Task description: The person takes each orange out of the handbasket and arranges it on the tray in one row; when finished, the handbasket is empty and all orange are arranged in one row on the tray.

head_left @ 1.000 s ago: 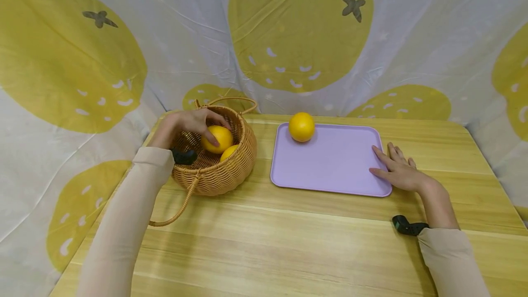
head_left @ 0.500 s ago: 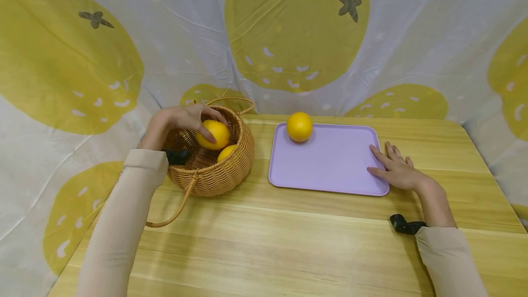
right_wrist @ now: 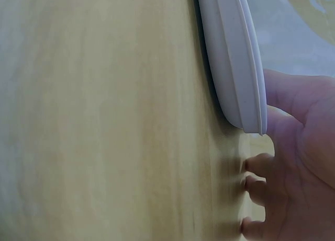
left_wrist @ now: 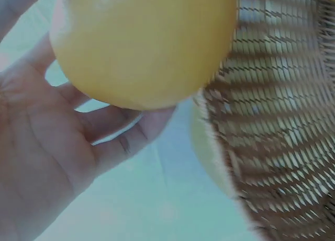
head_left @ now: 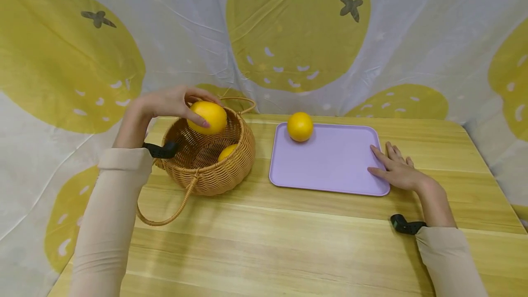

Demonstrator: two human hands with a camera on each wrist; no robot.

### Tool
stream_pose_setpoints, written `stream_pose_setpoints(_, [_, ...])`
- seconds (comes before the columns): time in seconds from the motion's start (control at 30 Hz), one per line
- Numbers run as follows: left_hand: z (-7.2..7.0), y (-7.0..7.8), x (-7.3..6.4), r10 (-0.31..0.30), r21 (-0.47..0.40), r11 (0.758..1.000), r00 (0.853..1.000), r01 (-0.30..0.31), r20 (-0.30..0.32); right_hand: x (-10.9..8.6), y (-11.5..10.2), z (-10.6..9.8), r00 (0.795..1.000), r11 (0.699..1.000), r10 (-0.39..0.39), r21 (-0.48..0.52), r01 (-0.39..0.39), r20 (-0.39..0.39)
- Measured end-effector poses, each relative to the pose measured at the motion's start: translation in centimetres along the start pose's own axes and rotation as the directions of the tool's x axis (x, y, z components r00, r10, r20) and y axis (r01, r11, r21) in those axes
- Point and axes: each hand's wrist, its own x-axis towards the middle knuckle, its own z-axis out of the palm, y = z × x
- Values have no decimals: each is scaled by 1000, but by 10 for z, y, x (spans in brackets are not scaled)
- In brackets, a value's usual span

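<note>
Thumb and fingers of my left hand (head_left: 167,101) grip a round yellow orange (head_left: 212,118) over the mouth of a wicker basket (head_left: 224,178). In the left wrist view the fingers curve round this orange (left_wrist: 141,47), beside the woven wall (left_wrist: 277,110). Another orange (head_left: 228,152) lies inside the basket, partly hidden by its rim. A third orange (head_left: 300,127) rests at the back left corner of a light purple tray (head_left: 334,164). My right hand (head_left: 398,172) lies spread at the tray's right edge, thumb and forefinger over the rim, the other fingertips on the table.
The wooden table (head_left: 288,242) carries everything. One basket handle (head_left: 165,219) droops towards the front left, the other (head_left: 243,101) stands out at the back. A curtain (head_left: 297,35) with a fruit print hangs close behind the table.
My left hand has lifted the orange up from inside the basket to above its opening. The right hand and the tray stay in place.
</note>
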Motion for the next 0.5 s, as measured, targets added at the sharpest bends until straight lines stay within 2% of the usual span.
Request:
stream_pose_setpoints(0.13, [-3, 21, 4, 53, -13, 998, 996, -54, -68, 0, 2, 0, 1000, 1000, 1, 7, -1, -1])
stream_pose_setpoints(0.27, [2, 52, 14, 75, 21, 997, 984, -73, -161, 0, 2, -1, 1000, 1000, -1, 8, 1, -2])
stream_pose_setpoints(0.4, [14, 82, 33, 66, 47, 997, 968, -57, -244, 1, 3, -2, 1000, 1000, -5, 4, 5, 0])
stream_pose_setpoints(0.5, [27, 98, 51, 49, 26, 999, 958, -44, -282, 2, 4, -3, 1000, 1000, -10, 7, 10, 5])
